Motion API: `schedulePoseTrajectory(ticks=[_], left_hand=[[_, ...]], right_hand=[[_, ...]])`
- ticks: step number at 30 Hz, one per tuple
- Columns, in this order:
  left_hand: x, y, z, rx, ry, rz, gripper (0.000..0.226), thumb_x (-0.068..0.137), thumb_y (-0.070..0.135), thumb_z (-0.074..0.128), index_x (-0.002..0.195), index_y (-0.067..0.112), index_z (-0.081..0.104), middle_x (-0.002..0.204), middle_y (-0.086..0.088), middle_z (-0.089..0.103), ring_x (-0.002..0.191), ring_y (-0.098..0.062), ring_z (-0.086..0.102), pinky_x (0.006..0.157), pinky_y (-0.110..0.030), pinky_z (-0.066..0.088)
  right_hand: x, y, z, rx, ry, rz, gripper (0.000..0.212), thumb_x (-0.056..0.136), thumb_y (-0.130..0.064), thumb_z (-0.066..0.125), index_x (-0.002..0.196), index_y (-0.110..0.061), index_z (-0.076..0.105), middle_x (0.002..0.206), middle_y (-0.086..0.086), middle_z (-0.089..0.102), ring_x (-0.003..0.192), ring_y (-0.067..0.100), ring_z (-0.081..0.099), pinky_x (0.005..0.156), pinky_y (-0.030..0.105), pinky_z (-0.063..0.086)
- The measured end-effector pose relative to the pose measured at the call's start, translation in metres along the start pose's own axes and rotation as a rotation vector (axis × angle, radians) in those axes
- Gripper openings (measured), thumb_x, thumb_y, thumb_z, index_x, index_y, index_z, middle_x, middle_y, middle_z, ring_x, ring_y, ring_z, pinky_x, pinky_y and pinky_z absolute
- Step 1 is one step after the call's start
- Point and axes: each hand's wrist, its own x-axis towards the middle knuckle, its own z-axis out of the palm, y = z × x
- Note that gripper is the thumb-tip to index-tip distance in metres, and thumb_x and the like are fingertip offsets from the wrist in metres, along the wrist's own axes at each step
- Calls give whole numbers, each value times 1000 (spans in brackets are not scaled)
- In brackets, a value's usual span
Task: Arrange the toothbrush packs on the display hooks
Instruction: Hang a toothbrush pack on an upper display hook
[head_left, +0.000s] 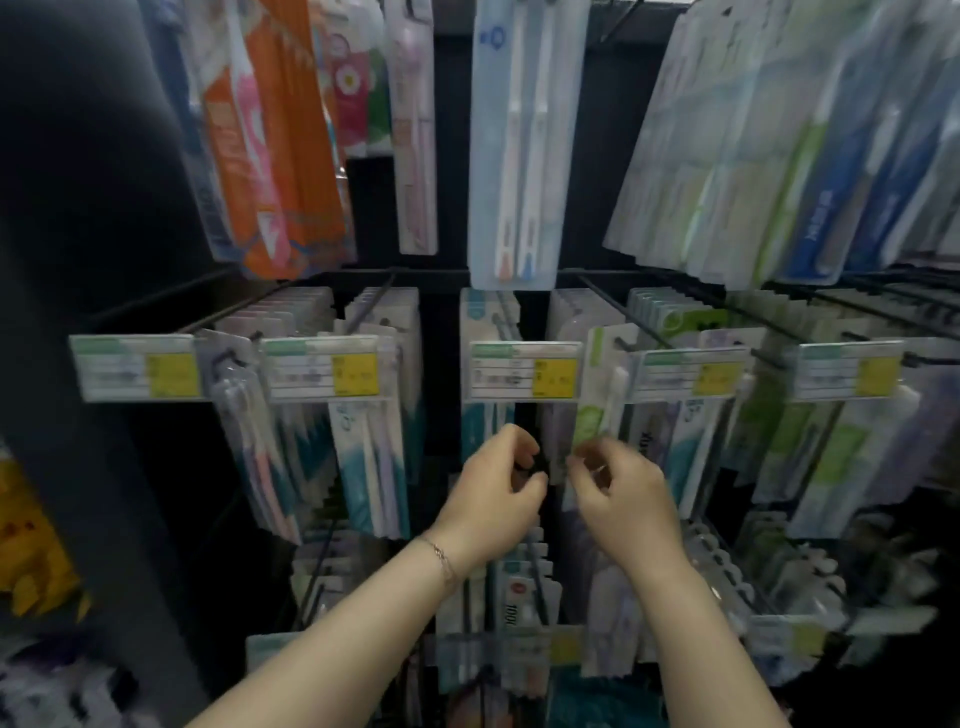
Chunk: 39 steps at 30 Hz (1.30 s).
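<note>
Toothbrush packs hang in rows on black wire hooks across the display. A green-and-white toothbrush pack (602, 387) hangs on the hook (636, 335) right of the middle price tag (522, 371). My right hand (621, 493) pinches that pack's lower end between thumb and fingers. My left hand (501, 486) is curled just to its left, in front of the dark gap below the price tag; blur hides whether it grips anything. Both forearms reach up from the bottom of the view.
Larger packs hang on the upper row, among them an orange pack (275, 135) and a pale blue two-brush pack (519, 140). Price tags with yellow labels (140, 366) front each middle hook. More packs fill the lower row (524, 597). A dark post stands at left.
</note>
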Motion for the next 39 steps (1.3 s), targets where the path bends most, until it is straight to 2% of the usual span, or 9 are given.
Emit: schedulePoseTrajectory(ticks=[5,8,12,14,16,21,25,31,39], left_hand=[[26,14,34,-45,43,-60,16,96,25,54,110,22,49,97,16,51,80,-1,53,63,-9,44],[39,15,56,-30,105,-96,18,97,29,52,111,19,53,102,10,56,84,-4,56,67,-12,42],[50,15,72,-45,159,-104,12,98,29,50,104,19,54,94,10,58,81,-4,56,65,-10,42],[51,16,77,-48,202,-81,10,99,25,49,93,19,55,82,12,56,69,3,53,60,-7,41],[52,17,81,-43,256,-44,23,99,20,49,76,22,50,67,10,49,56,4,47,54,-10,37],[56,20,83,-110,331,-67,15,97,19,54,91,20,67,82,14,66,77,6,61,65,-6,44],[57,19,84,-145,339,-108,20,97,21,53,80,26,62,78,9,66,74,-3,63,61,-9,46],[48,12,82,-308,327,-174,8,96,22,57,97,20,64,90,2,72,83,-11,69,74,-32,59],[9,23,79,-487,261,-102,13,96,16,55,105,20,64,88,0,72,77,-16,69,63,-24,54]], right_hand=[[17,38,-15,131,-11,43,42,96,-33,54,134,-17,51,129,-1,57,114,18,56,92,29,45],[29,54,-18,194,-70,18,51,97,-37,52,143,-17,42,141,-3,47,127,15,48,103,31,41],[41,62,-18,405,-180,-21,33,97,-29,53,128,-40,49,124,-15,57,113,6,55,96,27,45],[44,65,-16,440,-210,-63,37,97,-27,53,115,-58,44,118,-17,61,106,8,60,94,33,50],[46,70,-12,452,-216,-111,40,97,-26,53,111,-62,41,117,-15,61,102,10,61,93,36,52],[53,79,-9,491,-130,-187,29,97,-27,53,116,-49,48,111,-11,63,93,10,63,83,39,56],[57,82,-8,468,-96,-220,21,97,-27,55,118,-29,58,108,-9,61,95,5,61,81,38,55],[50,74,-11,454,-78,-208,26,92,-26,61,118,-29,62,104,-10,60,83,9,63,75,39,56],[27,65,-26,320,-92,-249,29,85,-28,70,114,-28,65,91,-3,58,77,9,57,67,32,50]])
